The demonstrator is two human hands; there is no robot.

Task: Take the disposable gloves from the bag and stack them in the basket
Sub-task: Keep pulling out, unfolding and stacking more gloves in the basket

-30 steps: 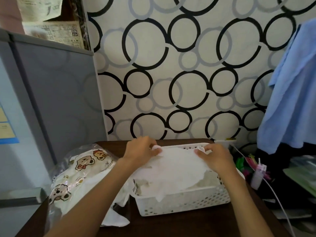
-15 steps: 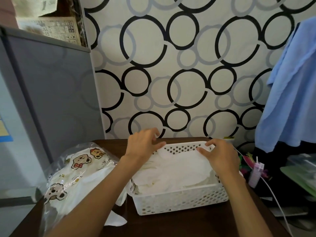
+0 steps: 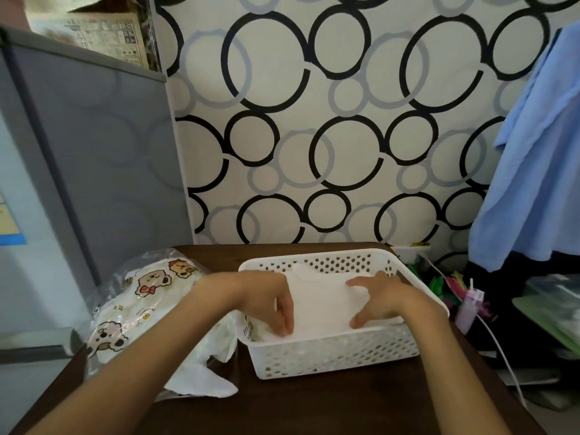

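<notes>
A white perforated plastic basket (image 3: 332, 353) stands on the dark wooden table. Thin white disposable gloves (image 3: 320, 301) lie flat inside it in a stack. My left hand (image 3: 270, 301) rests on the stack's left side with fingers spread and pointing down. My right hand (image 3: 378, 296) presses flat on the stack's right side, fingers apart. Left of the basket lies a clear plastic bag (image 3: 141, 306) printed with cartoon bears. More white gloves (image 3: 204, 372) spill from the bag's mouth onto the table.
The table (image 3: 314, 403) ends at a circle-patterned wall behind. A grey appliance (image 3: 88, 171) stands close on the left. A blue cloth (image 3: 533, 171) hangs at the right, above a small bottle (image 3: 469, 309), a white cable and clutter beside the table.
The glove held spread over the basket has come down onto the stack. Both hands have dropped into the basket and now lie flat on the gloves.
</notes>
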